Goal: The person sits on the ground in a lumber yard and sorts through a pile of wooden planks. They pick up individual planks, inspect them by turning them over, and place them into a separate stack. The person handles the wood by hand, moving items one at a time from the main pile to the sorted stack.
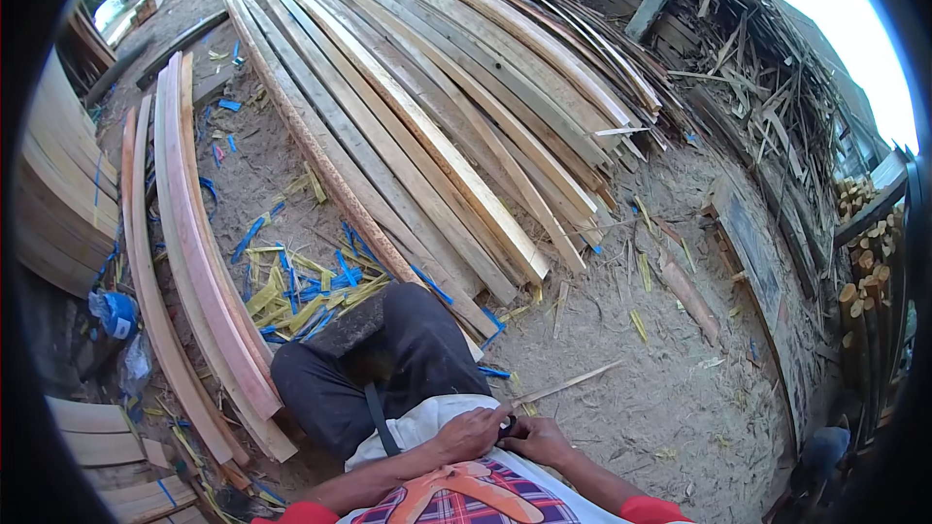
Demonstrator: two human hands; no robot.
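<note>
Both my hands are together at my waist, over a white cloth (437,419) that lies across my lap. Between them is a small black object (507,424), too small to make out its kind. My left hand (472,434) is curled closed against it from the left. From the right, my right hand (541,442) has its fingers bent in and pinches at the same black piece. A dark strap (380,419) hangs beside the cloth, near my dark trousers (417,340).
Long planks (417,116) lie side by side ahead. More boards (184,194) run along the left, beside stacked timber (68,175). Blue and yellow strap scraps (301,286) litter the sandy ground. A dark-faced panel (757,272) and cut poles (864,281) stand at the right.
</note>
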